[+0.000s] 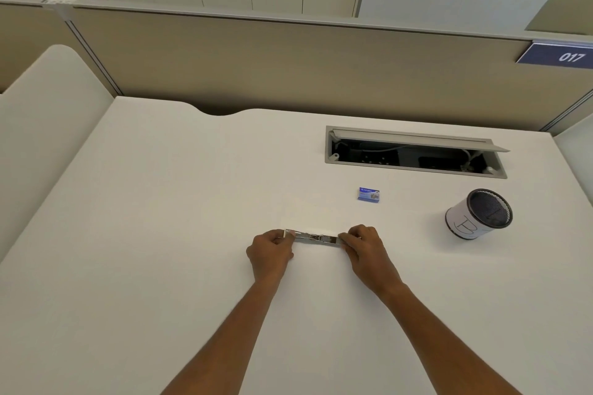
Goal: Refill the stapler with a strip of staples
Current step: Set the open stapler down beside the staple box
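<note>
Left hand (271,250) and right hand (364,245) each close a grip on 1 end of the slim silver metal stapler (316,238), which lies on the white worktop (160,234) with its long axis running left to right between them. The small blue cardboard staple box (369,194), its print too small to read, sits beyond and nearer the right hand. A white-wrapped black mesh cup (478,213) bears a hand-drawn "B"; the blue partition sign (558,55) reads "017".
</note>
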The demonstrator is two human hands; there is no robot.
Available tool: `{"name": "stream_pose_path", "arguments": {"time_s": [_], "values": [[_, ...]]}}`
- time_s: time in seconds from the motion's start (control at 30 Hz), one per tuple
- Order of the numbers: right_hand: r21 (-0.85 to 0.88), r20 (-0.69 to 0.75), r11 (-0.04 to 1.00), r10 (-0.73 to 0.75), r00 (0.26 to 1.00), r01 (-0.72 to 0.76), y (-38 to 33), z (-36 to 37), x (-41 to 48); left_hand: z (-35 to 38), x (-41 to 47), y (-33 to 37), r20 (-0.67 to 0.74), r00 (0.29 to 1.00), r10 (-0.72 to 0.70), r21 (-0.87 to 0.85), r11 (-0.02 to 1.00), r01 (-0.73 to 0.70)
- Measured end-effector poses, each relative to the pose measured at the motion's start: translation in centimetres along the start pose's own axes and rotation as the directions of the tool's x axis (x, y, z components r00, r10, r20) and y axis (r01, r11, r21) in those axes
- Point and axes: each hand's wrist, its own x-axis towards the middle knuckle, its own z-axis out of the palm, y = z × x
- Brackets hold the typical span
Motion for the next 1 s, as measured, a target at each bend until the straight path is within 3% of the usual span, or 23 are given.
{"name": "stream_pose_path", "arguments": {"time_s": [0.13,0.3,0.47,0.63,1.0], "values": [[-0.008,-0.036,1.000,0.003,0.999,-0.003,0.1,0.3,-0.1,0.0,0.2,-0.1,-0.001,0.996,0.089,0.125,0.988,-0.088],[0.003,-0.042,1.000,0.009,0.999,-0.009,0.0,0.6,-0.1,0.0,0.4,0.2,-0.015,0.992,0.126,0.131,0.984,-0.123],[0.055,-0.048,0.994,0.093,0.995,-0.090,0.5,0.4,-0.4,-0.5,0.7,-0.2,-0.006,0.997,0.081,0.074,0.994,-0.081],[0.089,-0.073,0.981,0.178,0.981,-0.172,1.7,-0.1,-1.0,-1.1,0.9,-0.6,0.079,0.989,0.125,0.088,0.987,-0.131],[0.108,-0.074,0.975,0.201,0.977,-0.192,2.1,-0.2,-1.1,-1.0,1.1,-0.7,0.089,0.994,0.056,0.039,0.997,-0.060]]}}
